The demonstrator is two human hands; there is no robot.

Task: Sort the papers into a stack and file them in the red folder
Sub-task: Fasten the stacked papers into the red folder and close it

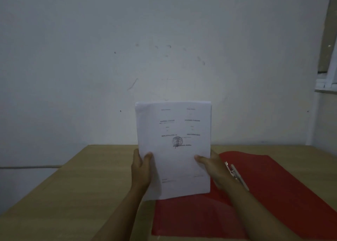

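A stack of white printed papers (pixel 175 149) stands upright in front of me, its top sheet showing text and a round stamp. My left hand (pixel 142 167) grips the stack's left edge and my right hand (pixel 211 169) grips its right edge, thumbs on the front. The lower edge of the stack hovers over or rests on the open red folder (pixel 273 195), which lies flat on the wooden table. The folder's metal clip (pixel 236 174) lies along its spine, just right of my right wrist.
The wooden table (pixel 82 195) runs up to a plain white wall (pixel 164 49). A window frame (pixel 328 76) shows at the far right. The table's left edge drops off toward the floor at the left.
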